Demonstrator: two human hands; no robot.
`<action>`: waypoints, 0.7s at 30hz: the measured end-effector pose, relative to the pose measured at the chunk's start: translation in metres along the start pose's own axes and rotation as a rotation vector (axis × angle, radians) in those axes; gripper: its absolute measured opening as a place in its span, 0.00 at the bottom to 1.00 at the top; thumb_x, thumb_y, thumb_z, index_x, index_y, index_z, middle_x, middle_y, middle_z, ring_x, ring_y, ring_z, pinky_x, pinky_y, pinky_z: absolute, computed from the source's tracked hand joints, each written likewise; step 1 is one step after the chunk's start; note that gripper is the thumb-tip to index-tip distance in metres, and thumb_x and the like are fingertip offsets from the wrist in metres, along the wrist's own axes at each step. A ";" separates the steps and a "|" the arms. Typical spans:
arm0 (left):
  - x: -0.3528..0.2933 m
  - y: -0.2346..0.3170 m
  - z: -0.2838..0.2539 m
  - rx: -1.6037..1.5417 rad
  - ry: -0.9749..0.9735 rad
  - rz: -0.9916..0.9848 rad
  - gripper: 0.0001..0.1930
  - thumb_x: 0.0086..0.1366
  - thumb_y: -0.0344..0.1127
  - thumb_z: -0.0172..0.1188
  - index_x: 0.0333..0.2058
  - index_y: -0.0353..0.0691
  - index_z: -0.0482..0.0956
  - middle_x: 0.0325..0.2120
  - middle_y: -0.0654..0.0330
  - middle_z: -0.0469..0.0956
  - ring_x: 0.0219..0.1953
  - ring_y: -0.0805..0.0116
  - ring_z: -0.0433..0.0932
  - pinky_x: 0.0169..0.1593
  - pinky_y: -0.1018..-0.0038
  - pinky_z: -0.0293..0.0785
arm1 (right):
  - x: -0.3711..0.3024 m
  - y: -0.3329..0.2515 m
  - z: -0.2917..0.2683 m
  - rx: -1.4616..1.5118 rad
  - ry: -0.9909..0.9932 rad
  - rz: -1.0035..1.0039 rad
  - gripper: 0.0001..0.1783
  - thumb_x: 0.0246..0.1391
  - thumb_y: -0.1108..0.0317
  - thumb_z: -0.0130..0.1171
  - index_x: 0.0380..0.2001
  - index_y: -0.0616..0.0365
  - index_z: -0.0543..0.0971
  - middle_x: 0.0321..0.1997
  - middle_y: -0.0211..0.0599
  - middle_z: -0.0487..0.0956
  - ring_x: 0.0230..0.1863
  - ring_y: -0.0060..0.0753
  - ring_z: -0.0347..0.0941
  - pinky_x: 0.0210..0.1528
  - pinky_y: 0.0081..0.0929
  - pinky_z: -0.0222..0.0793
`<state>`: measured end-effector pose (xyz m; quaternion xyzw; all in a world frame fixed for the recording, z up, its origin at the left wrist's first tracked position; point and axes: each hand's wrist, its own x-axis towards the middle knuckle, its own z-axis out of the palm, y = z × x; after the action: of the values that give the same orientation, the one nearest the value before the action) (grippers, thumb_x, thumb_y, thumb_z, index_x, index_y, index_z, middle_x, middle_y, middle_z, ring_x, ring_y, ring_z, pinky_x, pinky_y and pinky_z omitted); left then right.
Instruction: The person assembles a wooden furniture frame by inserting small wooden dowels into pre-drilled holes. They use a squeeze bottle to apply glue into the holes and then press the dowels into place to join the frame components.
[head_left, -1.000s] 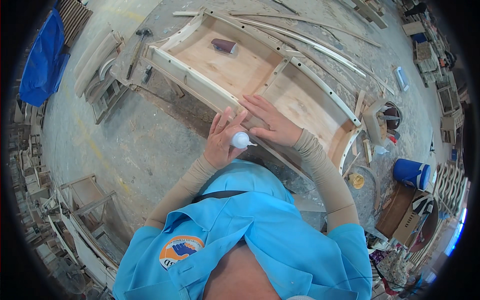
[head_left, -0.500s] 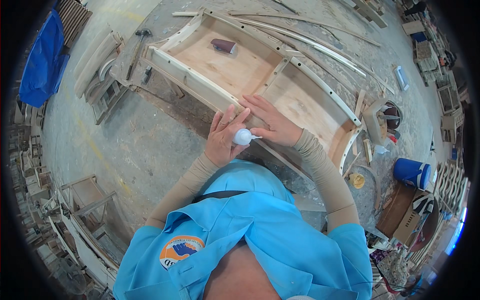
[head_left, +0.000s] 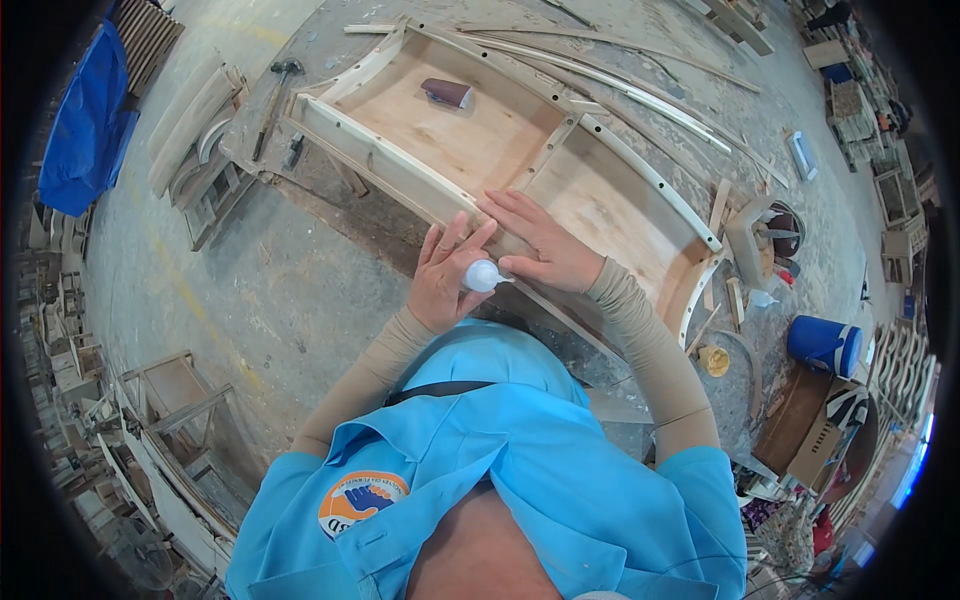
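Observation:
A small white squeeze bottle (head_left: 482, 276) with a thin nozzle sits in my left hand (head_left: 442, 277), held between the thumb and palm. That hand's upper fingers stretch out toward the near rail of a curved wooden frame (head_left: 390, 170). Beside it, my right hand (head_left: 545, 243) lies on this rail, fingers extended and nearly touching the left fingertips. Its thumb points at the bottle's nozzle. The frame has two plywood-bottomed sections split by a crossbar (head_left: 552, 145). What lies beneath my fingers is hidden.
In the frame's far section lies a brown cylindrical piece (head_left: 447, 93). A hammer (head_left: 274, 108) and curved wooden parts (head_left: 196, 135) are at the left. To the right stand a blue bucket (head_left: 823, 346), a yellow cup (head_left: 713, 361) and a cardboard box (head_left: 815, 440). Long wood strips (head_left: 640, 95) lie beyond the frame.
My left hand and the bottle have shifted very slightly to the left, and the nozzle has drawn back a little from my right thumb. The right hand and frame hold still.

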<state>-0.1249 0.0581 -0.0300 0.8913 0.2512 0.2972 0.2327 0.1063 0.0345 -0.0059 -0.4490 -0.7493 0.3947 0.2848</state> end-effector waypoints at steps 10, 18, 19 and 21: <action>-0.004 -0.006 -0.006 -0.064 0.078 -0.108 0.20 0.64 0.47 0.57 0.49 0.45 0.66 0.64 0.54 0.64 0.71 0.49 0.49 0.70 0.52 0.37 | 0.000 -0.003 -0.001 0.013 -0.005 0.036 0.43 0.56 0.50 0.56 0.71 0.45 0.52 0.75 0.46 0.49 0.74 0.59 0.39 0.74 0.50 0.36; -0.007 -0.007 0.002 -0.041 0.054 -0.078 0.20 0.63 0.46 0.57 0.50 0.45 0.65 0.65 0.55 0.62 0.71 0.49 0.49 0.70 0.52 0.35 | -0.001 0.000 0.000 0.001 -0.009 0.042 0.43 0.56 0.49 0.56 0.71 0.44 0.53 0.75 0.45 0.48 0.74 0.59 0.38 0.74 0.51 0.37; -0.007 -0.006 0.003 -0.039 0.050 -0.072 0.20 0.63 0.45 0.57 0.50 0.45 0.65 0.66 0.55 0.62 0.71 0.50 0.49 0.70 0.52 0.35 | -0.001 -0.001 0.000 -0.003 -0.011 0.044 0.43 0.56 0.49 0.56 0.71 0.45 0.52 0.75 0.44 0.48 0.74 0.59 0.38 0.74 0.51 0.38; -0.007 -0.006 0.003 -0.053 0.047 -0.083 0.20 0.63 0.44 0.58 0.50 0.45 0.66 0.66 0.55 0.62 0.71 0.50 0.49 0.70 0.51 0.35 | -0.001 0.000 0.000 0.003 -0.009 0.040 0.43 0.56 0.49 0.56 0.71 0.45 0.52 0.75 0.44 0.48 0.74 0.59 0.38 0.73 0.51 0.38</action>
<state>-0.1298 0.0573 -0.0386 0.8664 0.2856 0.3145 0.2625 0.1066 0.0336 -0.0066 -0.4615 -0.7408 0.4037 0.2741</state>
